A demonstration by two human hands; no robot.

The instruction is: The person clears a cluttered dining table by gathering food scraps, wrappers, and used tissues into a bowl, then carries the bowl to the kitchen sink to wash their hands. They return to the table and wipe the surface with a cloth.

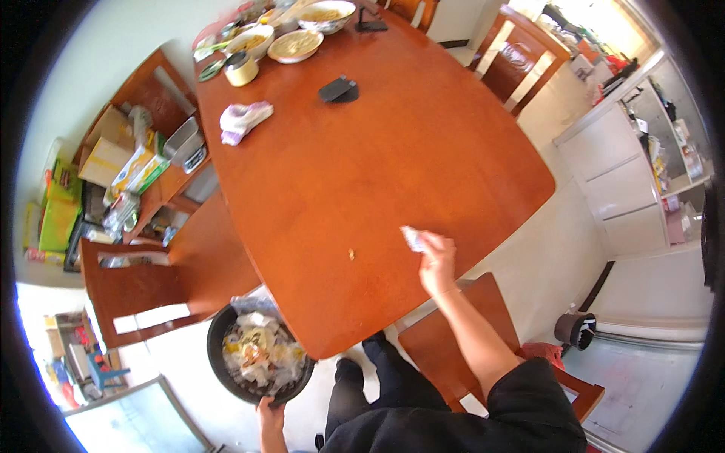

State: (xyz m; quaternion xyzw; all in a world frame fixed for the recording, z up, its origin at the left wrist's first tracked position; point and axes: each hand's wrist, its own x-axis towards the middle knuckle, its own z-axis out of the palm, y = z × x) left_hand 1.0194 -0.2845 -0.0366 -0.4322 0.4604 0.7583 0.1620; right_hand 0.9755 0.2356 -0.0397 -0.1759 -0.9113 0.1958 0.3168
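My left hand (271, 418) grips the near rim of a black trash bin (214, 345) beside the table's corner. Crumpled tissues and food scraps (261, 348) fill much of the bin. Over the wooden table (396, 170), my right hand (437, 257) pinches a crumpled white tissue (414, 239). A small yellowish food scrap (351, 254) lies on the tabletop to the left of that hand. Farther up the table is a white and purple cloth (243, 121).
Bowls of food (295, 45) and a pale yellow jar (241, 69) crowd the far end. A black stand (338, 89) lies mid-table. Wooden chairs flank the table, one (461, 334) close by my right arm. Boxes (113, 144) sit on the left.
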